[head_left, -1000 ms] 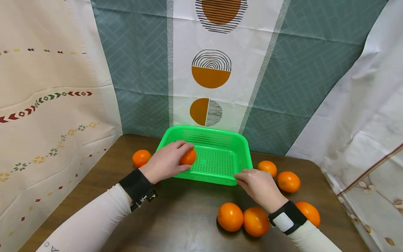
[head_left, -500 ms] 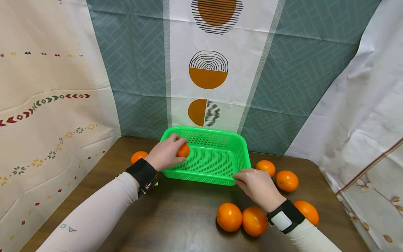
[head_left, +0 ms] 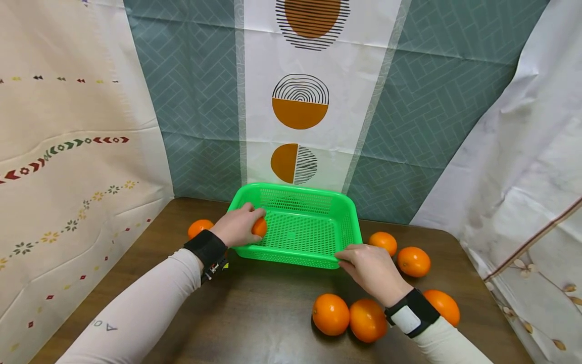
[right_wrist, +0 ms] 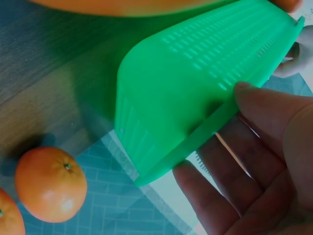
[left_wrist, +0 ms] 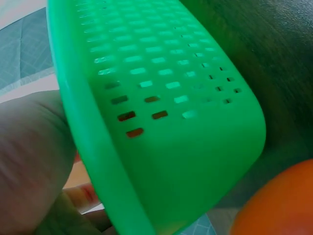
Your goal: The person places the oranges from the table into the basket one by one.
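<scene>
A green plastic basket (head_left: 313, 236) with slotted walls sits on the table. My left hand (head_left: 235, 226) reaches over its left end and holds an orange (head_left: 259, 228) low inside; whether the fruit touches the floor is hidden. In the left wrist view, the basket's wall (left_wrist: 171, 156) covers most of that orange and part of the left hand (left_wrist: 29, 161). At the near right corner, my right hand (head_left: 370, 268) pinches the basket's rim. The right wrist view shows that hand's thumb (right_wrist: 264, 103) on one side of the rim and fingers on the other.
Another orange (head_left: 199, 228) lies left of the basket, partly behind the left wrist. Right of it are two oranges, one nearer (head_left: 383, 242) and one farther right (head_left: 414, 261). Two touching oranges (head_left: 330, 314) lie in front; one more (head_left: 443, 306) is beside the right wrist. Cloth hangs behind.
My left hand has moved left and down inside the basket with the orange, toward its left end. The right hand has stayed on the rim. The view has shifted slightly.
</scene>
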### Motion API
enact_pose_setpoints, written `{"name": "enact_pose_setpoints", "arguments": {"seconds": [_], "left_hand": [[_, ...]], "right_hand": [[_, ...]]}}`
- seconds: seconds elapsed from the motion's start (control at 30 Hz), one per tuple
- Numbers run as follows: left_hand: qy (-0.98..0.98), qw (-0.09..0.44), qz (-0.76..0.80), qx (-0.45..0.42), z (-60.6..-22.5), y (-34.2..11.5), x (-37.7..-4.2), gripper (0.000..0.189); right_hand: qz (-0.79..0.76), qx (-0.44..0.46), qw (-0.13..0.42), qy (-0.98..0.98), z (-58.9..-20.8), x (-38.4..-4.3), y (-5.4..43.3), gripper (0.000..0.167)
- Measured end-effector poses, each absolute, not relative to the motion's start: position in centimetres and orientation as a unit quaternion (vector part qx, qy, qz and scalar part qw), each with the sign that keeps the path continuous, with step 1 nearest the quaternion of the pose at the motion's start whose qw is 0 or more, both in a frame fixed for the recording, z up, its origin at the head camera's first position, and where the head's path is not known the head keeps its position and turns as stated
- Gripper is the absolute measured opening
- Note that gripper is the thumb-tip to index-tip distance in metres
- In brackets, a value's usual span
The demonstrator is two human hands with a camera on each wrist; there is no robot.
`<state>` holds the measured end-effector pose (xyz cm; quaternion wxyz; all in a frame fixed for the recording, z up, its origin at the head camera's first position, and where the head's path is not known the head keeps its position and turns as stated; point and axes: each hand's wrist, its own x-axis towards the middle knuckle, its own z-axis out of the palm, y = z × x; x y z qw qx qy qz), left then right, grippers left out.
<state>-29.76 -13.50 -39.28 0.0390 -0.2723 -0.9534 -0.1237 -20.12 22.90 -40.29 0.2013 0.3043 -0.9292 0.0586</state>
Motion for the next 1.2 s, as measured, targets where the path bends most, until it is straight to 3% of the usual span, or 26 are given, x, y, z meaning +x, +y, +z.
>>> {"name": "enact_pose_setpoints", "arguments": {"seconds": [0.87,1.2], "left_hand": [[-0.962,-0.021,-0.098,-0.254,-39.0,-13.2,-29.3,0.044],[-0.962,-0.031,-0.100,-0.252,-40.2,-13.4,-30.8,0.043]], "right_hand": [[0.058,0.302,0.199,-0.930,-40.5,-19.9,22.6,0.019],[0.059,0.303,0.212,-0.927,-40.2,-19.8,22.7,0.021]]}}
